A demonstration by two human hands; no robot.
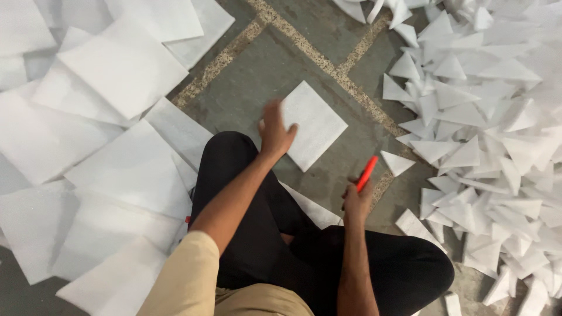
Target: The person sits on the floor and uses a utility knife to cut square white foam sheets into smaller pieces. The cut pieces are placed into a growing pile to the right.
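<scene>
The left hand is spread open, fingers a little blurred, its palm resting on the near left edge of a square white sheet that lies flat on the floor just beyond the person's knees. The sheet looks soft and faintly pebbled, like thin foam or felted padding, with clean straight edges and one corner pointing near. The right hand is closed around an orange-red tool, slim and stick-shaped like a pen or a cutter; which of the two cannot be told. It is held above the floor, near and to the right of the sheet, its tip slanting far and right. The floor is dull grey-green stone, smooth but stained, crossed by pale speckled strips that form a grid. To the left, large white sheets of the same matte stuff overlap loosely in a spread, some lifted at the edges. To the right, a heap of small white triangles lies tumbled, their points sticking out every way; a single triangle lies apart, between the heap and the tool. The person sits cross-legged in black trousers of smooth cloth, with a tan short sleeve on the left arm.
</scene>
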